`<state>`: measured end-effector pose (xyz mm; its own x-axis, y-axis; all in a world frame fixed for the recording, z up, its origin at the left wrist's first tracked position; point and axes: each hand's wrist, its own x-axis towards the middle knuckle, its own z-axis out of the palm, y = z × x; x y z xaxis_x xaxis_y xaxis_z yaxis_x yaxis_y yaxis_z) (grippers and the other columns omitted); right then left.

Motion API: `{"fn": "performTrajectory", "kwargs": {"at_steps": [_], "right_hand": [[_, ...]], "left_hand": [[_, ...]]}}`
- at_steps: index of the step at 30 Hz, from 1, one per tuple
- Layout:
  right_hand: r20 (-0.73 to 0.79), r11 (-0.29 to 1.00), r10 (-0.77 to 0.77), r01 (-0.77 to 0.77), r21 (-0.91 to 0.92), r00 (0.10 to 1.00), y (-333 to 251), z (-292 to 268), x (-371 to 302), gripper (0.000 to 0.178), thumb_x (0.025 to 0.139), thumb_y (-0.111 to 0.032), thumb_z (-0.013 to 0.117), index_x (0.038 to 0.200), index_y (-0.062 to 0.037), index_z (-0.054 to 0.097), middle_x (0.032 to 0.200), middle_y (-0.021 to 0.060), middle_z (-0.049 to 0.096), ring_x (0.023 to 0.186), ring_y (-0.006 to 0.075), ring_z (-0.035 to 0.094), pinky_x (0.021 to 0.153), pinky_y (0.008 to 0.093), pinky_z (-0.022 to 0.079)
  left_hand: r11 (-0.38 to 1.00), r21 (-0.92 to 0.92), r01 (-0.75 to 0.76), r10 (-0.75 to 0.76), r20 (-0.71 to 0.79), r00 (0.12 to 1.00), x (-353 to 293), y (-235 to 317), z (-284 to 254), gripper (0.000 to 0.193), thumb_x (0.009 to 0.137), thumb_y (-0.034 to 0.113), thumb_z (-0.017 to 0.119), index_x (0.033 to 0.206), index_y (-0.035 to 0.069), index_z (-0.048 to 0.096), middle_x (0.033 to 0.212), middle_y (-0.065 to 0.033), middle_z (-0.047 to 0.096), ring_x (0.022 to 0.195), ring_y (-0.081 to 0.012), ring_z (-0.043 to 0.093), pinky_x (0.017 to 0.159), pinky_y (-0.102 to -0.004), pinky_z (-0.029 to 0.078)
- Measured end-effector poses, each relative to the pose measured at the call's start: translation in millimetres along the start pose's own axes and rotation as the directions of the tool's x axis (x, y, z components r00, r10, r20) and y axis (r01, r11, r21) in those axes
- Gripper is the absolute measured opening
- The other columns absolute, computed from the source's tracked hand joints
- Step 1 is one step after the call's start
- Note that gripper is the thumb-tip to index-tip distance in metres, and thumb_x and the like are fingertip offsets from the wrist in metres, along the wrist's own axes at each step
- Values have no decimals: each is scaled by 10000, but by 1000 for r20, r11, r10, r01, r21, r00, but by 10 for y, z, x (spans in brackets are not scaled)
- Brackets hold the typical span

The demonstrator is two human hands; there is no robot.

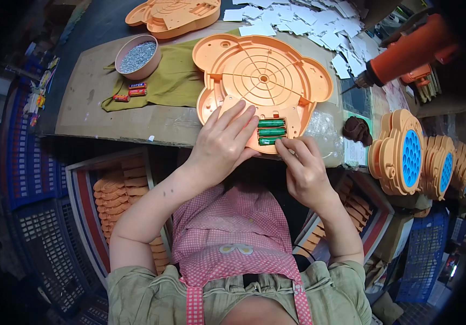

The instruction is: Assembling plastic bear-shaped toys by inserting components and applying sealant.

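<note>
An orange plastic shell point(292, 67), bear-shaped with ringed ribs inside, lies at the table's near edge. Its small compartment holds three green batteries point(271, 132) side by side. My left hand point(219, 138) rests on the shell just left of the compartment, fingers stretched over its face and thumb at the near rim. At the compartment's lower right corner, my right hand point(303, 168) has thumb and forefinger pinched together at the end of the nearest green battery. The fingertips partly cover that end.
A pink bowl of small metal screws point(138, 57) and several red batteries point(130, 93) sit on an olive cloth point(168, 86). Another orange shell point(176, 19) lies at the back. White cards point(303, 21) spread far right, near an orange power screwdriver point(406, 51). Stacked orange-and-blue shells point(401, 154) stand at right.
</note>
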<state>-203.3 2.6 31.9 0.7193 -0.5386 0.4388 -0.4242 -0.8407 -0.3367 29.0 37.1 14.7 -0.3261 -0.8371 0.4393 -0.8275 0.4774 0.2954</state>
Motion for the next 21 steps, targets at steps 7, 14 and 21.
{"fn": "performTrajectory", "kwargs": {"at_steps": [7,14,21], "right_hand": [[-56,987,127,-121,110,990,426,-50,150,413,763,91,545,1136,-16,687,1145,156,646,1059,333,606,939,405,482],[-465,799,461,-126,587,756,526,-287,527,450,1063,-201,421,1444,33,472,1446,163,524,1346,269,486,1142,391,352],[-339,645,634,-233,728,695,581,72,303,446,1021,-96,568,1438,41,494,1346,130,603,1126,140,614,970,279,477]], "left_hand": [[993,67,-93,89,50,995,249,-116,23,777,657,305,842,1338,36,582,1270,-164,594,1229,-320,542,1044,-470,411],[983,11,-182,182,-136,974,548,31,-721,825,620,325,909,1362,115,615,1120,-128,623,1037,-273,617,910,-413,493],[253,-965,70,-686,-127,717,430,-595,-339,470,1091,310,370,1293,-75,549,1246,-170,634,1131,-194,635,992,-342,506]]}}
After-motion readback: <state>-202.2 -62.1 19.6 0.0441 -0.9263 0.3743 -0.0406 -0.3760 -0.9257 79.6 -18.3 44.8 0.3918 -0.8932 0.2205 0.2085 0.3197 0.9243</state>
